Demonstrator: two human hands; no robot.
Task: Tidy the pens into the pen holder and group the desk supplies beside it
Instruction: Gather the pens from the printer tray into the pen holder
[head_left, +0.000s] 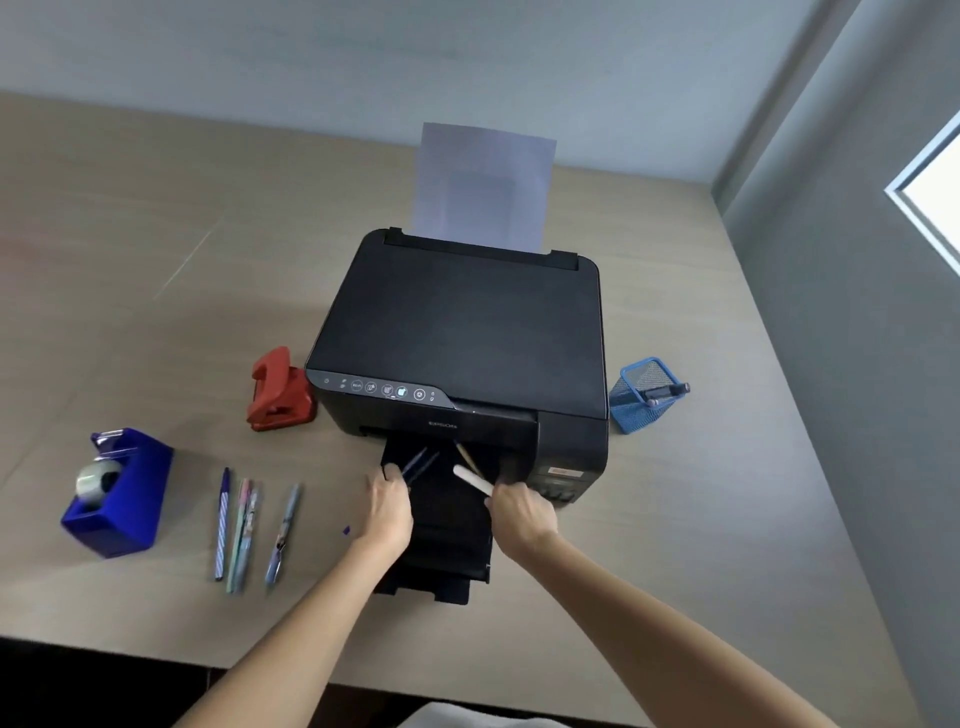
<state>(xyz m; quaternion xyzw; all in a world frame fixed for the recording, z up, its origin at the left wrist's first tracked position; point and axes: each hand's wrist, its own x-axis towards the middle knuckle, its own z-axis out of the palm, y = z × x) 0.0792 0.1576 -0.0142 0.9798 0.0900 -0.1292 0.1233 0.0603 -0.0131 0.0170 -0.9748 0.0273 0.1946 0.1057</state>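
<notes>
A blue mesh pen holder (638, 402) stands right of the printer with one dark marker (669, 392) lying across its rim. Over the printer's output tray, my left hand (389, 506) grips two dark blue pens (418, 463). My right hand (519, 512) holds a white pen (472, 479), and a thin pencil (466, 456) rests on the tray just beyond it. Several pens (244, 530) lie side by side on the desk at the left. A blue tape dispenser (122, 493) and a red hole punch (278, 389) sit further left.
A black printer (462, 332) with paper upright in its rear feed fills the middle of the beige desk (130, 260). Its output tray (447, 545) reaches toward the front edge. Grey walls close the back and right. A small blue scrap (346, 530) lies near my left wrist.
</notes>
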